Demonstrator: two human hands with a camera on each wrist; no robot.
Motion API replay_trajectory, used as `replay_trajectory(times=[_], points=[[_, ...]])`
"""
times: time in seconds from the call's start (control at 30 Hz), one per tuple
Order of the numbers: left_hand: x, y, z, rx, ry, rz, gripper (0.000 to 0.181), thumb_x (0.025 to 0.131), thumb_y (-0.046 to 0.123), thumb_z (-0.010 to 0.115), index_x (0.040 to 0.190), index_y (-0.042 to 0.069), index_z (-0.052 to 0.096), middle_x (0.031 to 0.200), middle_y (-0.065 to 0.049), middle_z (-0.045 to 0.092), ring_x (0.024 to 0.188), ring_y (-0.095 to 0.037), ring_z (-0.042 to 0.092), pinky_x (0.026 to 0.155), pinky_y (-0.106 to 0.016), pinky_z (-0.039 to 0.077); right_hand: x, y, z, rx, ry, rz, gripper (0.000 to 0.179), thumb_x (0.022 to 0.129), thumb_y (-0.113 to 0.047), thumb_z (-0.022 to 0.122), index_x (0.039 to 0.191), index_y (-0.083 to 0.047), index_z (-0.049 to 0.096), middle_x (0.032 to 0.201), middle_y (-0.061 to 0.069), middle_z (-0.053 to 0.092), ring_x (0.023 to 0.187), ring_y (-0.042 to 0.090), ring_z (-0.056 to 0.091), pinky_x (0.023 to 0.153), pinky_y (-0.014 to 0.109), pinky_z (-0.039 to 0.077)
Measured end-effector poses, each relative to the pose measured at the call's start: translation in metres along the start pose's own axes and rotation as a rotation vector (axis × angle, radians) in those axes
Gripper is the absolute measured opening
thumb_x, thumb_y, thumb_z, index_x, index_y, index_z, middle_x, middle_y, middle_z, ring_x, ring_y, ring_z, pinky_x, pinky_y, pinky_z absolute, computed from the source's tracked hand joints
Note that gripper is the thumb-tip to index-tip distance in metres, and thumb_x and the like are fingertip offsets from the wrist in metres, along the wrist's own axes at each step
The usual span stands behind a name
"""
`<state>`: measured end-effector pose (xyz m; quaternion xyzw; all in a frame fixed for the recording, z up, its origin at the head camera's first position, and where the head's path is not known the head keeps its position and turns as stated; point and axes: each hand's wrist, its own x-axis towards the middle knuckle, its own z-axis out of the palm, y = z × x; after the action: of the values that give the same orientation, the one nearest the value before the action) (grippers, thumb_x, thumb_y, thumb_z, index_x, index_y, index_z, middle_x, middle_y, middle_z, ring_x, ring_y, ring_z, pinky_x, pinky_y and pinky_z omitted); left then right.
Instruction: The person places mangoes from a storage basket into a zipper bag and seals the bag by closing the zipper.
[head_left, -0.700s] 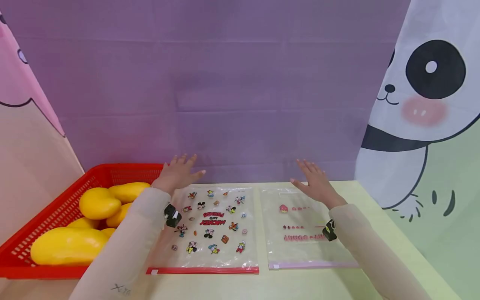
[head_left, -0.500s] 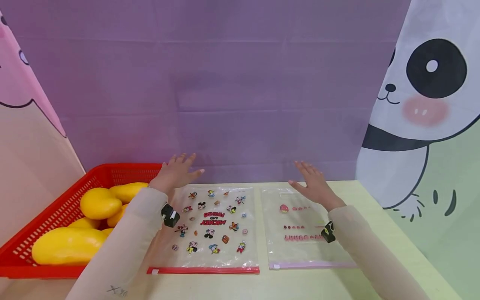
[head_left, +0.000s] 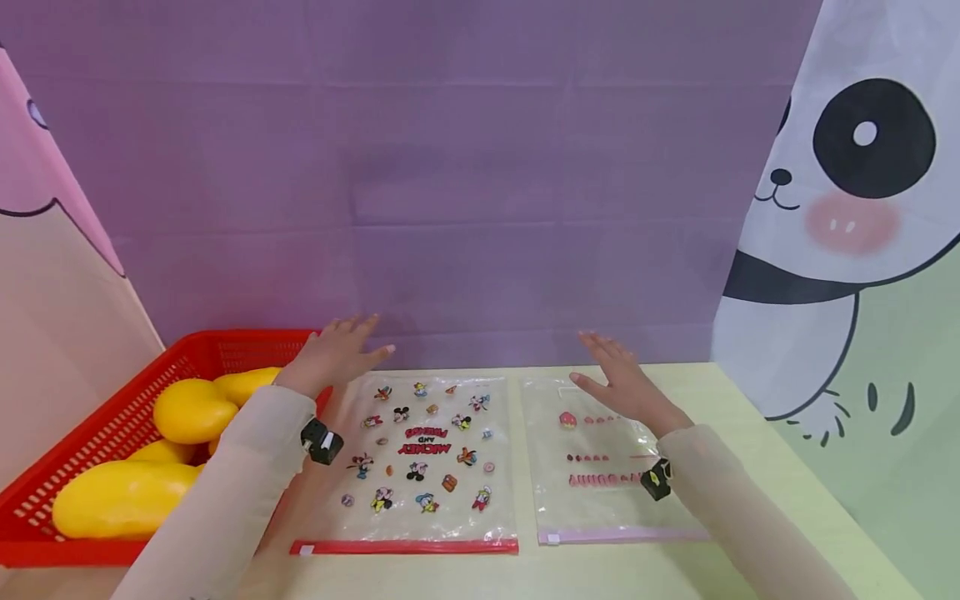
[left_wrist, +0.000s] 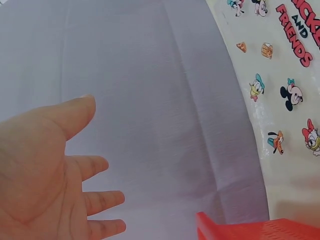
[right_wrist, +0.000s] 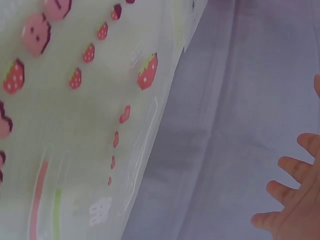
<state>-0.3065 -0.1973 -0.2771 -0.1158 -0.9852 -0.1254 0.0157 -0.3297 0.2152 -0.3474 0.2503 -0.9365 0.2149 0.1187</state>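
My left hand [head_left: 330, 357] holds nothing, its fingers straight and spread. In the head view it overlaps the right back corner of a red plastic basket [head_left: 187, 354]. Also with straight fingers and nothing in it, my right hand [head_left: 628, 385] reaches over the far part of a clear zip bag [head_left: 600, 508] with strawberry prints and a pale purple slider strip. To the left of that bag lies another clear zip bag [head_left: 480, 433], printed with cartoon characters and edged by a red slider strip. Several smooth yellow mango-like objects [head_left: 123, 498] fill the basket, partly hidden behind my left sleeve.
Both bags lie flat side by side on a pale table [head_left: 420, 579]. A purple cloth backdrop [head_left: 457, 183] rises at the table's far edge. On the right hangs a panda-printed panel [head_left: 795, 333], and a pink-and-cream panel [head_left: 52, 333] stands at the left.
My left hand has shifted left and slightly down, toward the basket. The right hand has moved a little left and down. The bags and basket stay in place.
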Motion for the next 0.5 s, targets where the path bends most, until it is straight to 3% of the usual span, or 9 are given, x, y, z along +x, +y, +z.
replay_trajectory(times=[0.3, 0.5], points=[[-0.011, -0.007, -0.009, -0.015, 0.006, 0.009, 0.076, 0.093, 0.046, 0.050, 0.148, 0.001, 0.021, 0.148, -0.031, 0.022, 0.133, -0.054, 0.015, 0.102, -0.070, 0.013, -0.013, -0.017, 0.010, 0.075, -0.036, -0.036, 0.071, 0.092, -0.040, 0.057, 0.149, -0.009, 0.026, 0.153, 0.018, 0.024, 0.140, 0.041, 0.018, 0.110, 0.061, 0.013], [-0.016, -0.016, -0.008, -0.035, 0.020, -0.006, 0.074, 0.091, 0.041, 0.055, 0.146, 0.001, 0.027, 0.146, -0.030, 0.026, 0.132, -0.052, 0.021, 0.101, -0.068, 0.022, -0.021, -0.031, 0.017, 0.114, -0.057, -0.083, 0.068, 0.091, -0.035, 0.061, 0.146, -0.007, 0.033, 0.151, 0.015, 0.029, 0.138, 0.036, 0.025, 0.109, 0.055, 0.023]])
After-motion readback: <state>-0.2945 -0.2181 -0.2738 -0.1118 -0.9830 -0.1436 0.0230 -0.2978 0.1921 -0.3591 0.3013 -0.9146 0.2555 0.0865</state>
